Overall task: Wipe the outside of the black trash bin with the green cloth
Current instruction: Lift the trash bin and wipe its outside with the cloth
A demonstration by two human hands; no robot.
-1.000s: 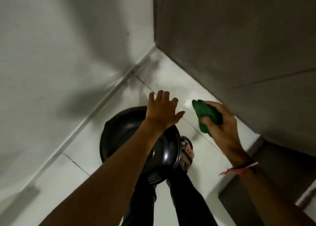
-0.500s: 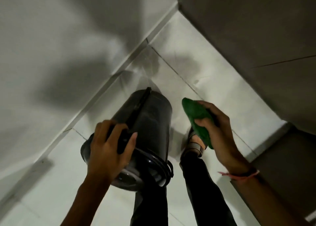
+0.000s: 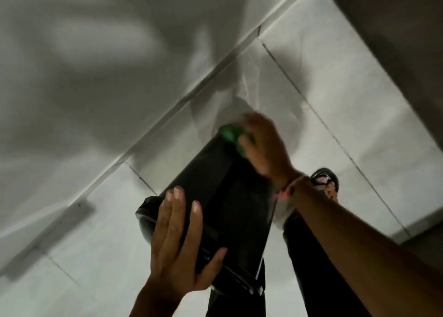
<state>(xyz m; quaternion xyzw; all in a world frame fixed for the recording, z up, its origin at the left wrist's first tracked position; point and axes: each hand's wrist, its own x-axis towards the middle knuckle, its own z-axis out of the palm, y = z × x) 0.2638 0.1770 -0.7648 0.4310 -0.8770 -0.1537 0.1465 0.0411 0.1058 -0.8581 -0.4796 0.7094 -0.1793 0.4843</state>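
Note:
The black trash bin point(image 3: 230, 196) is tipped over, its base pointing away from me and its rim end near my body. My left hand point(image 3: 179, 242) grips the bin near its rim, fingers spread over the side and thumb under the edge. My right hand point(image 3: 261, 144) holds the bunched green cloth point(image 3: 231, 134) and presses it on the bin's far end, close to the base. The right hand is motion-blurred. Most of the cloth is hidden under the fingers.
White tiled floor point(image 3: 335, 105) lies below, meeting a pale wall point(image 3: 84, 77) on the left and a dark panel point(image 3: 407, 41) on the right. My dark-trousered legs point(image 3: 311, 256) and a sandalled foot point(image 3: 326, 180) stand right beside the bin.
The bin has been tipped further over and lifted toward me. My left hand shifted its hold on the rim end. My right hand brought the cloth from beside the bin onto its far end.

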